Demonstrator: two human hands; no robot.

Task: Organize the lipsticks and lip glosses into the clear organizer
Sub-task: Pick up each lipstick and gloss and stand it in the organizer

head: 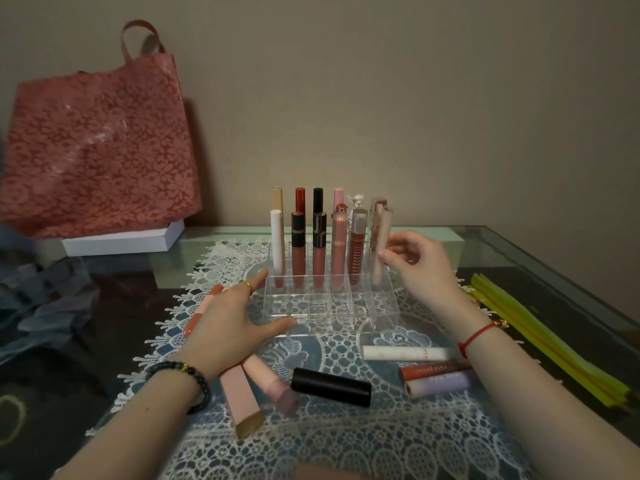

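The right hand's (420, 268) grip is loose and holds nothing, its fingertips (383, 255) just beside the pale pink tube (381, 245) standing right of centre, probably steadying it in its slot. The left hand (239, 320) lies spread and empty against the clear acrylic compartmented organizer (311, 306) at centre frame, likely bracing it. Its two back rows are filled with upright tubes; the front rows are vacant. A stubby black lipstick cylinder (330, 387) and other tubes lie loose on the white lace runner (346, 441) covering the glass bench (554, 271) in the lower frame.
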